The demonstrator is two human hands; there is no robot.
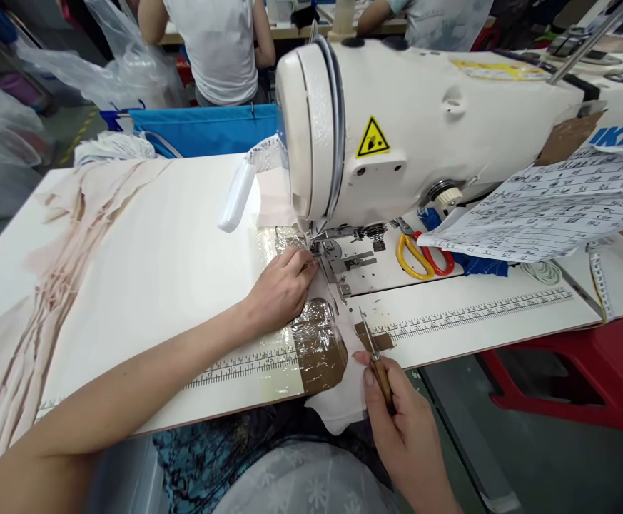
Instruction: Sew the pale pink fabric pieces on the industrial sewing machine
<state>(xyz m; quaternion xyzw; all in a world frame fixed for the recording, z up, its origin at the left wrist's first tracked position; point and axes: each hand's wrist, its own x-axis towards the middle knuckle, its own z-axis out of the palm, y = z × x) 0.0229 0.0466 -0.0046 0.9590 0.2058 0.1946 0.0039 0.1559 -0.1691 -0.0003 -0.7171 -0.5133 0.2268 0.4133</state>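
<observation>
A white sewing machine (397, 128) stands over the table. My left hand (284, 285) is beside its presser foot, fingers curled and pressed together on a strip of pale pink fabric (350, 371). The fabric runs from the foot toward me and droops over the table's front edge. In my right hand (404, 421) is an awl (380, 378) with a wooden handle, its thin metal point aimed away from me. The right thumb and fingers are wrapped round that handle, close to the fabric's right edge. My left hand partly hides the needle area.
Yellow-and-red-handled scissors (423, 255) lie behind the ruler strip (472, 310). Printed paper (551, 203) hangs over the right side. Gathered pale pink pieces (57, 293) trail across the table's left end. A red stool (573, 371) is at right; people sit beyond the machine.
</observation>
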